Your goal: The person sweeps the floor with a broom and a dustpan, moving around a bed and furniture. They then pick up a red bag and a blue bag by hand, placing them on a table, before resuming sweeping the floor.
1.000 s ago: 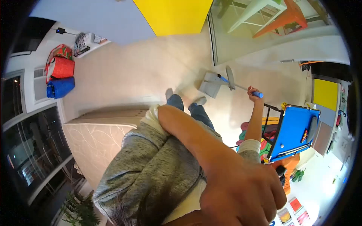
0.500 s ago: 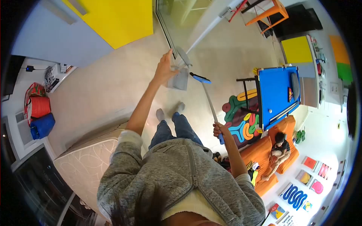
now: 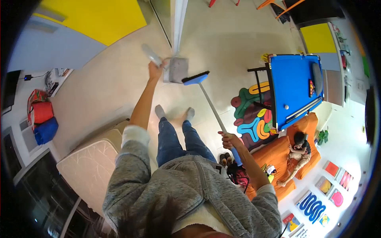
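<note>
My left hand [image 3: 155, 70] is closed on the upright handle of a grey dustpan [image 3: 176, 70], whose pan lies on the pale floor beyond my feet. The dustpan's handle [image 3: 151, 54] looks blurred and whitish. My right hand [image 3: 230, 140] is wrapped round the long stick of a broom [image 3: 212, 105], near its blue grip. The broom's blue head with black bristles [image 3: 196, 78] is just right of the dustpan, close to its edge.
A blue pool table [image 3: 293, 87] stands at the right over a colourful rug [image 3: 254, 129]. Behind it a person [image 3: 299, 152] sits on an orange sofa [image 3: 278, 152]. A mattress [image 3: 89, 162] lies at the left; bags [image 3: 43, 115] rest by the wall. Shoes [image 3: 225, 159] are near my right side.
The broom head has swung left and turned toward the dustpan. My left hand has moved left and now holds the dustpan's handle, and the pan has shifted left. My view has shifted slightly.
</note>
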### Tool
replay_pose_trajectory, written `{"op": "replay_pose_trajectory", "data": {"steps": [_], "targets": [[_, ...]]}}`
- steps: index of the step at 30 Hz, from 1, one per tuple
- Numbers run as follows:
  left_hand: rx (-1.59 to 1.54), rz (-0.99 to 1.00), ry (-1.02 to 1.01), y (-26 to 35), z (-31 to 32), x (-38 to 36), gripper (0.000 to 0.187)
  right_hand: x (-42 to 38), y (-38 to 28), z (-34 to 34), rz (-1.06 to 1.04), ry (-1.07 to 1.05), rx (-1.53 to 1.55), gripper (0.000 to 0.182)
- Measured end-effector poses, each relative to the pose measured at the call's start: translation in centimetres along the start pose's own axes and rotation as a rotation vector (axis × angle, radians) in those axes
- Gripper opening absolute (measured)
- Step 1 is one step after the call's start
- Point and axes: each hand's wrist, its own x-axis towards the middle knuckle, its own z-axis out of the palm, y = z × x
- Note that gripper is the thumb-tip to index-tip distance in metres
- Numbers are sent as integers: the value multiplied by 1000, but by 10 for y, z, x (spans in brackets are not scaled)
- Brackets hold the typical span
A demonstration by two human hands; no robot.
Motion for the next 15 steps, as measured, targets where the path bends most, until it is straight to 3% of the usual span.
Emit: {"op": "replay_pose_trajectory", "data": {"steps": [2,4,8,9,11,12,14,15], "targets": [[-123,28,49,43,-49,-31,1,8,6,2,5,211,-405,25],[-116,26,133,89,-95,-59,6,-7,6,21,-17,362,-1207,22],[37,-190,475,198,-165,-109,6,12,-1,8,161,20,-1055,17],[68,-297,571,211,-180,-120,3,35,-1,2,225,-49,-978,15],[0,-332,633,218,-211,-144,2,103,16,-16,290,-150,-1053,13],[38,-320,737,231,-210,-150,4,112,12,4,207,-220,-1274,20],[68,-359,836,237,-216,-165,5,161,18,-2,164,-424,-735,21],[70,-354,873,236,-216,-173,5,182,1,-20,108,-440,-885,22]]}}
